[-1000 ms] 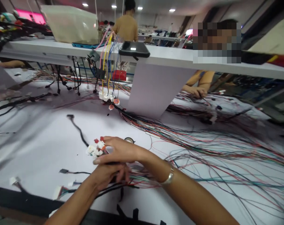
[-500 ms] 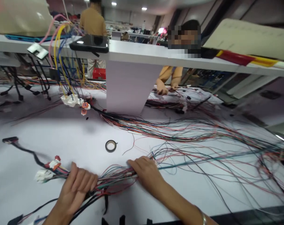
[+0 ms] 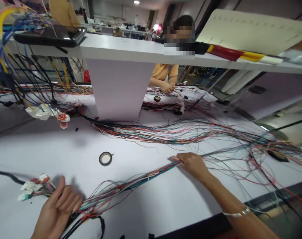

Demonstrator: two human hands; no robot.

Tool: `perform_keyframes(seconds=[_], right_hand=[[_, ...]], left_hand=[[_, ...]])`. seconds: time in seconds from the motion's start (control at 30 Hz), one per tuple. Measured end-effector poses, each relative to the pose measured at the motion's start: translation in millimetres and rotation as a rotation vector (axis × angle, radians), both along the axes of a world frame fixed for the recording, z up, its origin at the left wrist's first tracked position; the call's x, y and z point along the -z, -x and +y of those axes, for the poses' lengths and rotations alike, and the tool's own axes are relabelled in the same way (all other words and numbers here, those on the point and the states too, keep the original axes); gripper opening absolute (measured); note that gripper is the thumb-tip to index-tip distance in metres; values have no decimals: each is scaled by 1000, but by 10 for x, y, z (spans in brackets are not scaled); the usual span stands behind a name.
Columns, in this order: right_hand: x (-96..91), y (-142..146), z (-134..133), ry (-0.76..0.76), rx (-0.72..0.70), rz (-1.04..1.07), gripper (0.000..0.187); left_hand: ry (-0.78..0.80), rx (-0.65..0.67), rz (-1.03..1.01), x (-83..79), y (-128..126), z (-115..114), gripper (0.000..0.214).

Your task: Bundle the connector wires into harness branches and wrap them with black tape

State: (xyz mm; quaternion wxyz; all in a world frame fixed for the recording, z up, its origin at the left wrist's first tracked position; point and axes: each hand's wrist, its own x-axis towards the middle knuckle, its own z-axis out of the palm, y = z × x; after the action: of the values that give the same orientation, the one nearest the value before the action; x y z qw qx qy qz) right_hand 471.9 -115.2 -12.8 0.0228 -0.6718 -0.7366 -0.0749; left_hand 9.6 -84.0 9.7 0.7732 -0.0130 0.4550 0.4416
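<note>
My left hand [image 3: 57, 209] is closed round the near end of a bundle of coloured wires [image 3: 131, 183], just behind a cluster of white and red connectors [image 3: 32, 187] at the bottom left. My right hand [image 3: 194, 164] is closed on the same bundle farther right, fingers wrapped round it where the wires are gathered tight. Between my hands the bundle lies on the white table [image 3: 66, 146], partly loose and looping.
A small roll of black tape [image 3: 105, 158] lies near the table's middle. Loose coloured wires [image 3: 190, 132] spread across the right and far side. A white shelf [image 3: 131, 51] on a pillar carries a black tray. A person [image 3: 165, 78] works opposite. White connectors [image 3: 45, 113] hang at left.
My right hand has slid to the right along the bundle, drawing the wires together into a tighter strand. My left hand stays gripping near the connectors. The view has swung to the right.
</note>
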Motion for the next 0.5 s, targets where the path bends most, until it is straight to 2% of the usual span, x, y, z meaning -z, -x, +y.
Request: perform_keyframes(seconds=[0.17,0.3,0.4,0.47,0.5], right_hand=[[103,-239,-39,-17,57,3,59],[179,-311,-34,-37,125,21,54],[59,-347,-63,26,77,62,39],[-116,-303,-121,73,-25,85,23],[-214,-240,-159,69,-70,86,22]], left_hand=[[69,33,-32,86,-30,39,56],[54,88,-8,237,168,49,64],[57,70,30,339,304,45,69],[72,52,47,369,327,30,69],[70,39,56,373,322,21,69]])
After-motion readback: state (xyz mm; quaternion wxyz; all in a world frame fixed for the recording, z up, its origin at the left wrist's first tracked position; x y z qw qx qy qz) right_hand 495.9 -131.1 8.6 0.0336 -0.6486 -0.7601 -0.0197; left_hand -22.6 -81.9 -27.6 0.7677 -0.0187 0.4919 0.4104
